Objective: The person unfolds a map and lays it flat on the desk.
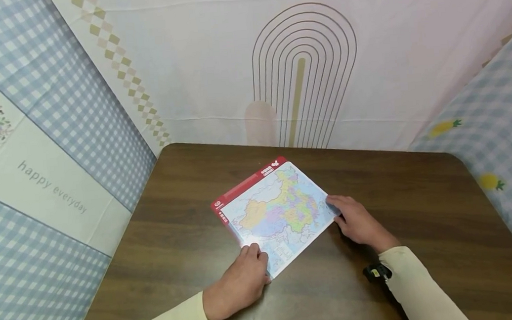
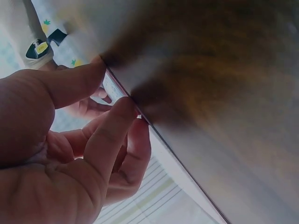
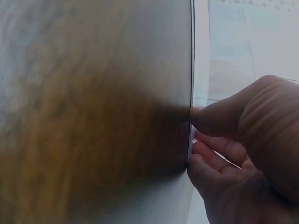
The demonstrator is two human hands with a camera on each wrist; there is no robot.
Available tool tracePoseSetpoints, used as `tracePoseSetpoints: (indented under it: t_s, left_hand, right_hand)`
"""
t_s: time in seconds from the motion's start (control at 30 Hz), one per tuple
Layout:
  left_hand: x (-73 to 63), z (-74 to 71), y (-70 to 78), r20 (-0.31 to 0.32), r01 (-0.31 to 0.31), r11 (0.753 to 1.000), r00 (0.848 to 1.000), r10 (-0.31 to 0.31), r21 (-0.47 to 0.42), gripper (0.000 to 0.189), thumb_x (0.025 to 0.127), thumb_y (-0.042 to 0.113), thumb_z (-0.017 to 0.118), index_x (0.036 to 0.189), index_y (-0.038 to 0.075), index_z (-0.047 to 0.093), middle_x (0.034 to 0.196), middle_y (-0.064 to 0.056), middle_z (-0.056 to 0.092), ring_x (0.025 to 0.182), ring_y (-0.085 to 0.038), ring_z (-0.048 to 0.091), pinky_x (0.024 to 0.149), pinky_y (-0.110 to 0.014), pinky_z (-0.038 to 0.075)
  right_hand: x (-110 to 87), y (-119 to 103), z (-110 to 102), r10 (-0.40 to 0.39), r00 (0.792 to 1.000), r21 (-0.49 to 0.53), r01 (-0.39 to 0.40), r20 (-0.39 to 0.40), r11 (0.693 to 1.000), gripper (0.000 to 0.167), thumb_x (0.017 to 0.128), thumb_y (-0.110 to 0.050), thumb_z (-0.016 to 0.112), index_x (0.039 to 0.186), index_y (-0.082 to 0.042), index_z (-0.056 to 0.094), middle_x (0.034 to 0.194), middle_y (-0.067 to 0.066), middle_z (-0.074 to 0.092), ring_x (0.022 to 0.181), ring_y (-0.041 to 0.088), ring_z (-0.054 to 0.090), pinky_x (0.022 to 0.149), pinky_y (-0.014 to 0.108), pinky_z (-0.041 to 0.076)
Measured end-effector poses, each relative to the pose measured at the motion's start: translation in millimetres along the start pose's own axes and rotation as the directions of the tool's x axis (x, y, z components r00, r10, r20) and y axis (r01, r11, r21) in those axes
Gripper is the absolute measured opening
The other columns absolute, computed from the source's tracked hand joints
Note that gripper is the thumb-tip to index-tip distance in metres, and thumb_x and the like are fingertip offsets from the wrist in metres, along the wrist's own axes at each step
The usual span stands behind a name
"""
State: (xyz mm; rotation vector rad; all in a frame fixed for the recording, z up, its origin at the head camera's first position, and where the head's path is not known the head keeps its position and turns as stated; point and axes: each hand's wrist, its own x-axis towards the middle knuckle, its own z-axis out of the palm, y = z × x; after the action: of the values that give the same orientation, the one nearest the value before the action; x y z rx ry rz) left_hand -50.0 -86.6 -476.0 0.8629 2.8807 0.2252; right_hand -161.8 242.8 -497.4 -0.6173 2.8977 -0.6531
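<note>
A thin rectangular map of China [image 1: 281, 205] with a red top border lies at a slant at the middle of the wooden table, its coloured side up. My left hand [image 1: 242, 280] grips its near left corner, fingertips on the printed face. At the right edge, my right hand [image 1: 360, 222] pinches the sheet between thumb and fingers. The left wrist view shows the left hand [image 2: 88, 135] with its fingertips along the map's thin edge. In the right wrist view, the right thumb [image 3: 224, 114] and fingers meet that edge too. Whether the map touches the table everywhere I cannot tell.
The brown wooden table [image 1: 168, 245] spreads around the map on all sides. A white cloth with arch lines [image 1: 205, 74] hangs behind it. Blue checked cloths hang at the left [image 1: 32, 205] and right [image 1: 499, 128]. On the right wrist sits a black strapped device [image 1: 377, 272].
</note>
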Motion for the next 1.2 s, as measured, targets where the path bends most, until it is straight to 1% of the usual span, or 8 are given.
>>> tracePoseSetpoints:
  t_s: [0.13, 0.23, 0.4, 0.57, 0.7, 0.93, 1.07, 1.2]
  left_hand:
    - [2.4, -1.6, -4.0, 0.04, 0.015, 0.998, 0.999, -0.012, -0.055, 0.043, 0.093, 0.035, 0.083, 0.117, 0.003, 0.069, 0.098, -0.006, 0.059, 0.084, -0.017, 0.048, 0.077, -0.026, 0.045]
    - [3.9, -1.9, -10.6, 0.049, 0.003, 0.995, 0.999, 0.001, -0.1, 0.042, 0.093, 0.036, 0.083, 0.119, 0.006, 0.069, 0.099, -0.004, 0.06, 0.083, -0.014, 0.049, 0.076, -0.025, 0.046]
    - [4.7, -7.4, -30.3, -0.014, -0.053, 0.982, 0.999, 0.052, -0.18, 0.036, 0.093, 0.034, 0.083, 0.114, 0.008, 0.07, 0.097, -0.001, 0.061, 0.076, -0.009, 0.048, 0.07, -0.022, 0.046]
    - [7.8, -20.5, -59.7, -0.057, -0.038, 0.963, 0.998, 0.023, -0.267, 0.037, 0.093, 0.026, 0.084, 0.119, 0.004, 0.069, 0.103, -0.005, 0.063, 0.081, -0.012, 0.052, 0.074, -0.027, 0.048]
    - [10.6, -30.6, -86.0, -0.061, -0.01, 0.964, 0.998, -0.006, -0.265, 0.041, 0.093, 0.026, 0.084, 0.124, 0.004, 0.07, 0.107, -0.007, 0.066, 0.084, -0.014, 0.055, 0.079, -0.032, 0.051]
    - [25.7, -43.6, -134.2, -0.068, 0.033, 0.978, 0.996, -0.048, -0.207, 0.043, 0.092, 0.018, 0.084, 0.129, 0.002, 0.068, 0.118, -0.013, 0.068, 0.099, -0.022, 0.063, 0.094, -0.045, 0.058]
    - [37.5, -42.2, -161.9, -0.061, 0.052, 0.974, 0.996, -0.067, -0.219, 0.04, 0.093, 0.008, 0.082, 0.13, 0.002, 0.069, 0.121, -0.012, 0.069, 0.106, -0.025, 0.066, 0.098, -0.047, 0.058]
    - [48.1, -37.8, -182.9, -0.054, 0.036, 0.969, 0.997, -0.05, -0.246, 0.039, 0.093, 0.002, 0.08, 0.13, 0.003, 0.069, 0.121, -0.011, 0.069, 0.108, -0.025, 0.066, 0.099, -0.047, 0.057]
  right_hand:
    - [-1.3, -0.3, -0.9, 0.008, 1.0, 0.0, -0.008, -0.001, 1.0, 0.057, 0.099, 0.003, 0.067, 0.152, 0.006, 0.049, 0.157, 0.027, 0.05, 0.145, 0.047, 0.047, 0.116, 0.065, 0.04]
    - [-2.9, -1.8, -0.2, 0.014, 1.0, -0.003, -0.014, -0.006, 1.0, 0.057, 0.098, 0.001, 0.068, 0.152, 0.007, 0.049, 0.157, 0.027, 0.05, 0.144, 0.048, 0.047, 0.115, 0.064, 0.042]
    - [-9.1, -12.1, 4.1, 0.006, 0.999, 0.0, -0.006, -0.049, 1.0, 0.059, 0.096, -0.006, 0.074, 0.148, 0.009, 0.052, 0.153, 0.029, 0.053, 0.142, 0.048, 0.05, 0.113, 0.064, 0.044]
    - [-15.3, -34.9, 11.8, -0.068, 0.991, 0.01, 0.069, -0.116, 0.998, 0.061, 0.093, -0.011, 0.08, 0.145, 0.009, 0.056, 0.148, 0.028, 0.058, 0.138, 0.045, 0.056, 0.109, 0.06, 0.049]
    - [-21.8, -53.7, 23.4, -0.137, 0.981, 0.008, 0.139, -0.138, 0.99, 0.062, 0.09, -0.016, 0.084, 0.142, 0.008, 0.059, 0.146, 0.026, 0.06, 0.135, 0.043, 0.059, 0.107, 0.057, 0.051]
    - [-36.8, -89.1, 38.4, -0.119, 0.988, 0.01, 0.12, -0.095, 0.993, 0.071, 0.089, -0.03, 0.087, 0.144, 0.005, 0.059, 0.148, 0.021, 0.059, 0.138, 0.038, 0.058, 0.111, 0.052, 0.049]
    - [-44.7, -113.8, 45.2, -0.115, 0.99, 0.006, 0.116, -0.079, 0.993, 0.075, 0.087, -0.035, 0.089, 0.143, 0.004, 0.06, 0.148, 0.02, 0.06, 0.137, 0.037, 0.058, 0.111, 0.05, 0.05]
    - [-50.5, -140.1, 55.2, -0.134, 0.987, -0.026, 0.132, -0.091, 0.991, 0.075, 0.084, -0.039, 0.091, 0.14, 0.002, 0.062, 0.145, 0.018, 0.062, 0.135, 0.033, 0.059, 0.109, 0.046, 0.052]
